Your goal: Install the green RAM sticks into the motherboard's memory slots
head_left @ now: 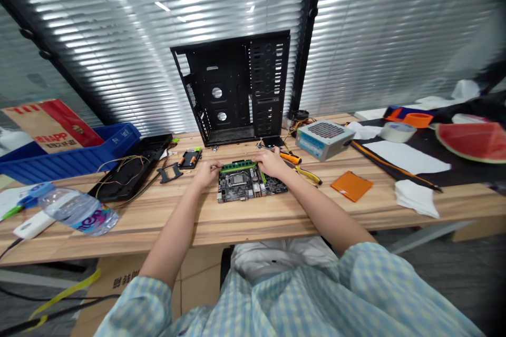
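Left hand and right hand curled over opposite ends of a green RAM stick, grip or mere press impossible to tell. Stick upright in the motherboard between both hands: light, stiff, fragile, best held by its ends.

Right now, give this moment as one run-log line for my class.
left hand: at left end of memory module | right hand: at its right end | below: motherboard | nearby: orange-handled screwdriver, yellow-handled pliers

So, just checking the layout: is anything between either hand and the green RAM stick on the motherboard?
Nothing visible: the left hand and right hand both touch the ends of the green RAM stick.
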Demonstrator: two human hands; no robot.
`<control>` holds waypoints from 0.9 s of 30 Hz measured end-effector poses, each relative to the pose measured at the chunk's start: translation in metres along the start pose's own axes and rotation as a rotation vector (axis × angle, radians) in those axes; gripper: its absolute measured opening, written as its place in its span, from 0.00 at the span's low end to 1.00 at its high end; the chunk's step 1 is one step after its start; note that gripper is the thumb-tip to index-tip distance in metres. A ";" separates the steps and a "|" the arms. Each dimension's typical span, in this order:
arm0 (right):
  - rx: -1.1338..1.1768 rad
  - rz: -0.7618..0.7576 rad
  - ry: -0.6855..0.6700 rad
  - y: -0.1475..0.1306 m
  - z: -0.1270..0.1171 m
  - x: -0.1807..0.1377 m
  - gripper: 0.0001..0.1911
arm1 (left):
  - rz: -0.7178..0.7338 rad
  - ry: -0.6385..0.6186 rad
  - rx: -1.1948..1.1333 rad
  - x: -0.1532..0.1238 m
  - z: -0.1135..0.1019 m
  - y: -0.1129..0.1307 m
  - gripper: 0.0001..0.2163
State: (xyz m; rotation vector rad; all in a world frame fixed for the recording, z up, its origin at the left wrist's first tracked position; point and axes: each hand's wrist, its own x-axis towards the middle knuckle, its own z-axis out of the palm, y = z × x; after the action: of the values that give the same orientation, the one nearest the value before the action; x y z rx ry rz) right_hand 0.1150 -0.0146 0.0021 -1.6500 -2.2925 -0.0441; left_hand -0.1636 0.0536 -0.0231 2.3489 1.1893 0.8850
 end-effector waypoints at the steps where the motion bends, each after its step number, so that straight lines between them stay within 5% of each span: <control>1: 0.002 -0.001 -0.002 0.000 0.000 0.000 0.22 | -0.001 -0.008 0.003 0.000 -0.001 0.001 0.08; 15: -0.013 -0.012 0.042 0.002 0.007 0.000 0.20 | 0.021 -0.031 0.047 -0.001 -0.005 0.007 0.08; 27: 0.001 -0.031 0.083 0.001 0.009 0.000 0.16 | 0.066 0.089 -0.039 -0.001 0.005 0.003 0.07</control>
State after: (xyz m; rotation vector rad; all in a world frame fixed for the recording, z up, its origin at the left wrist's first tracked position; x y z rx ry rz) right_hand 0.1143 -0.0126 -0.0069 -1.5815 -2.2557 -0.1164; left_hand -0.1588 0.0510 -0.0258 2.3512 1.1231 1.0359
